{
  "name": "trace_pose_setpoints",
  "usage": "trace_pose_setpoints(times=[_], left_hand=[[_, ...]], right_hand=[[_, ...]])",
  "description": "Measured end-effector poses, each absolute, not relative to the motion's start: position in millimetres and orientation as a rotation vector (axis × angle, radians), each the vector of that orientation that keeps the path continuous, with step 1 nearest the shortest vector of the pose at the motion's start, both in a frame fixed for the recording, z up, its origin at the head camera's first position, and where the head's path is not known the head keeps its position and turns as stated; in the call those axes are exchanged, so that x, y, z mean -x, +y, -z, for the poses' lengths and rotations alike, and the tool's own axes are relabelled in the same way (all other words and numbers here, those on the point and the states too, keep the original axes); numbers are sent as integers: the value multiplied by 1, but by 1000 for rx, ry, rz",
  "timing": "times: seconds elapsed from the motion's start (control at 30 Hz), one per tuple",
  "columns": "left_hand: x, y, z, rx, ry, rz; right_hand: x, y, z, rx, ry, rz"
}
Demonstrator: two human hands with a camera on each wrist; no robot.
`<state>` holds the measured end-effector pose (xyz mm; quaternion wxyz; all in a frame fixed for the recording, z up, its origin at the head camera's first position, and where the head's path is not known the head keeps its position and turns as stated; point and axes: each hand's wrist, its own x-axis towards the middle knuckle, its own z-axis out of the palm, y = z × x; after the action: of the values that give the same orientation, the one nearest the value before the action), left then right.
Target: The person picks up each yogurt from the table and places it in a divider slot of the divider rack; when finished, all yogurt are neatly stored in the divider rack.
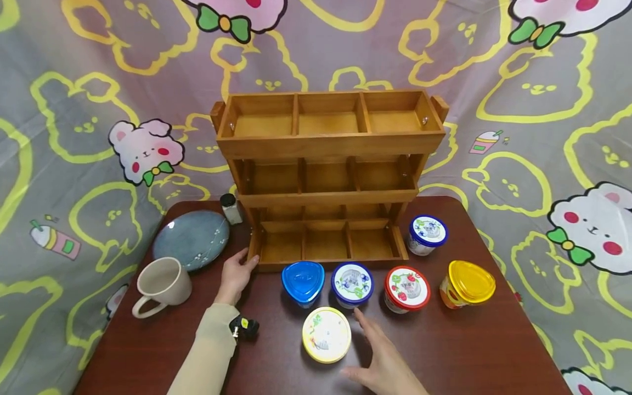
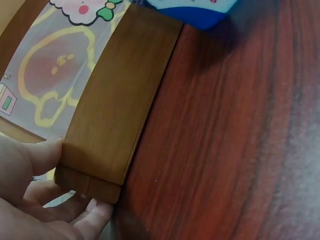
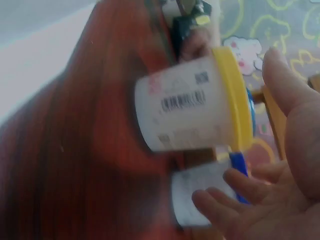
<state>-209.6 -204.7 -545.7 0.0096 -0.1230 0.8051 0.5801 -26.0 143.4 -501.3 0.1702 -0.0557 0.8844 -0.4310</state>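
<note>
A three-tier wooden shelf (image 1: 329,145) with divided compartments stands at the back of the table. My left hand (image 1: 237,276) holds its lower left corner, thumb on the front board (image 2: 117,100) and fingers around the end. My right hand (image 1: 382,359) is spread beside a round tub with a yellow-rimmed lid (image 1: 326,334), apart from it. In the right wrist view that tub (image 3: 190,105) shows a barcode on its side, and the fingers and thumb stand apart. Behind it are a blue-lidded tub (image 1: 303,282), a blueberry tub (image 1: 352,284) and a red-rimmed strawberry tub (image 1: 407,288).
Another blue-rimmed tub (image 1: 427,233) stands right of the shelf, with a yellow-lidded container (image 1: 468,282) in front. On the left are a grey-blue plate (image 1: 191,239), a beige mug (image 1: 164,282) and a small black-capped jar (image 1: 230,208). A patterned curtain (image 1: 148,82) hangs behind.
</note>
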Motion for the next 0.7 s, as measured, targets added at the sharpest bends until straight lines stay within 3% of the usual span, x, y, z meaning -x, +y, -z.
trace_pose_setpoints(times=[0.37,0.7], left_hand=[[209,-209,543,371,2510,-1781],[212,-209,544,344,2510,-1803]], right_hand=[[37,126,520,368,2531,1329],[48,120,522,304,2423,1336]])
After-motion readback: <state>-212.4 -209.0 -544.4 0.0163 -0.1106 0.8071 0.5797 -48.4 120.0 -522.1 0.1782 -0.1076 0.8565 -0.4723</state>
